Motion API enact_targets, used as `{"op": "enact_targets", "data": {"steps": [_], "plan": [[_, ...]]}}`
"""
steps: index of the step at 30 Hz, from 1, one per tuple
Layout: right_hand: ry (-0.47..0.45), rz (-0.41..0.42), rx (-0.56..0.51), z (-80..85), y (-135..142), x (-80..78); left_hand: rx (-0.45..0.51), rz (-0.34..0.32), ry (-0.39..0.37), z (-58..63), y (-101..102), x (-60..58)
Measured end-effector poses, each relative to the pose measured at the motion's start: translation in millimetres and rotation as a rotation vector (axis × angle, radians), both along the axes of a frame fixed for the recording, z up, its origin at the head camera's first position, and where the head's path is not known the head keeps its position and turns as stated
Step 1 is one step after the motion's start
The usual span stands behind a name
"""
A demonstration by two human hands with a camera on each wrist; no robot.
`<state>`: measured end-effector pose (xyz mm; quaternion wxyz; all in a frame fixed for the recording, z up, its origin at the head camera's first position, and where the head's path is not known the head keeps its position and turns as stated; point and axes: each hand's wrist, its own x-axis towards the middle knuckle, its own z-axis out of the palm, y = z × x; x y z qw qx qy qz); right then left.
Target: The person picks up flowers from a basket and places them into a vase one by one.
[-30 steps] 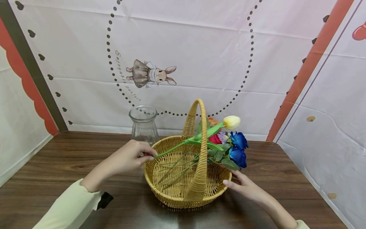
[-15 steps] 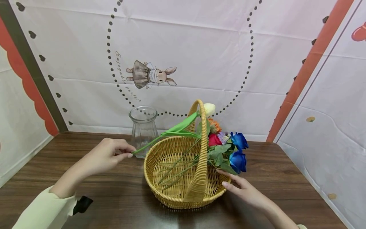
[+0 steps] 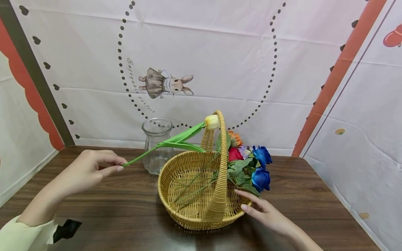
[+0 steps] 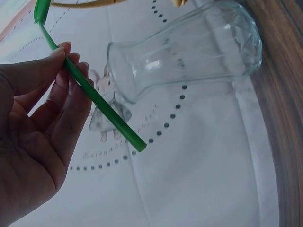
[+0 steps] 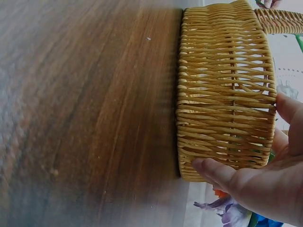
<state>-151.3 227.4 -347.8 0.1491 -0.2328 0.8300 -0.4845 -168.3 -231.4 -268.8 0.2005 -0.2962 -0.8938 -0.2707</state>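
Note:
In the head view my left hand [image 3: 86, 170] pinches the green stem of a pale yellow tulip [image 3: 182, 136] near its lower end. The stem [image 4: 106, 109] passes between thumb and fingertips in the left wrist view, its cut end free. The bloom is in front of the arched handle of a wicker basket [image 3: 188, 222]. My right hand [image 3: 267, 212] holds the basket's right rim. Seen from the right wrist, the thumb lies at the rim and a fingertip [image 5: 203, 165] touches the woven outer wall; some fingers are partly hidden.
Blue roses [image 3: 261, 178], a red flower [image 3: 235, 154] and an orange one [image 3: 235, 138] lie at the basket's right side, stems inside. A clear glass vase [image 3: 154, 160] stands upright behind the basket's left end. A printed cloth [image 3: 220, 69] hangs behind the wooden table [image 3: 125, 209].
My left hand has drawn the tulip leftward, its bloom passing from beyond the basket handle to the handle itself. The right hand has stayed at the rim, shifting slightly.

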Motion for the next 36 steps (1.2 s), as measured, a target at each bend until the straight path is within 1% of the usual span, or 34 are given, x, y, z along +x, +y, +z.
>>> {"op": "enact_targets", "data": {"steps": [4, 7, 11, 14, 16, 21, 25, 28, 32, 36], "plan": [[-0.019, 0.003, -0.008, -0.6, 0, -0.5, 0.004, 0.015, -0.022, 1.5, -12, 4.2], [-0.021, 0.01, -0.009, -0.9, 0, -1.2, -0.006, 0.051, -0.042, 1.9, -20, 6.9], [0.001, 0.017, -0.006, -1.1, 0, -1.5, -0.007, 0.125, -0.042, 3.0, -30, 7.4], [0.021, 0.019, 0.001, -1.1, 0, -1.4, 0.025, 0.179, -0.05, 5.7, -33, 6.0], [0.027, 0.017, 0.003, -1.2, -1, -1.1, 0.055, 0.201, -0.053, 8.1, -33, 4.7], [0.047, 0.011, -0.005, -1.7, -3, 0.3, 0.164, 0.235, -0.048, 16.0, -27, 0.2], [0.079, 0.024, -0.027, -2.4, -3, 1.0, 0.238, 0.283, -0.084, 24.0, -23, -4.1], [0.111, 0.043, -0.045, -3.4, -2, 0.3, 0.27, 0.321, -0.1, 30.3, -20, -7.9], [0.152, 0.062, -0.059, -4.7, -1, -1.4, 0.291, 0.357, -0.102, 38.9, -14, -14.2], [0.155, 0.066, -0.063, -4.9, -1, -2.5, 0.311, 0.389, -0.1, 46.3, -7, -21.2]]}}
